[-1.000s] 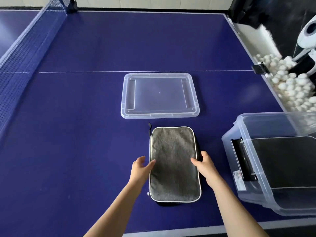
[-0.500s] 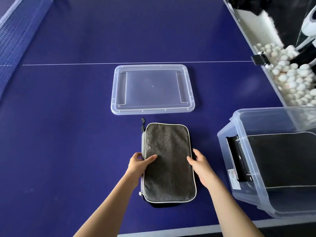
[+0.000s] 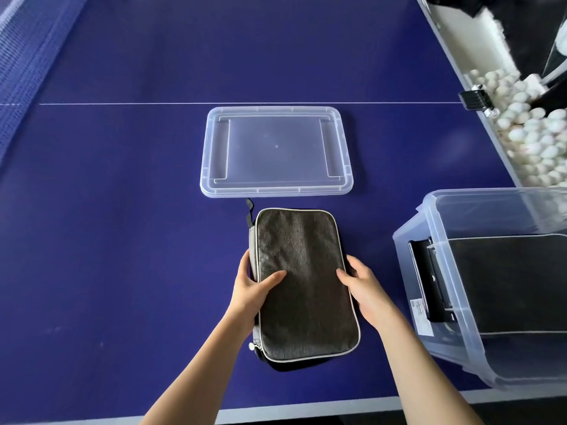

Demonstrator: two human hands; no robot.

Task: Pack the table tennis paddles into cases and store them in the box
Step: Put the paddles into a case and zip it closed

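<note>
While gripping the grey case [image 3: 305,283] by its two long edges near the near edge of the blue table [image 3: 107,240], left hand [image 3: 250,294] curls round the zip side with thumb laid on top, fingers hidden beneath. Right hand [image 3: 362,289] clamps the opposite edge likewise, seemingly to lift the case flat. Further right sits the clear box [image 3: 435,342], tilted with its opening toward the case, another dark case already inside, apparently ready to take this one. Beyond the case lies the lid [image 3: 276,151], set aside. Versus a second ago, both hands now closed on the edges instead of merely reaching; case itself unmoved
</note>
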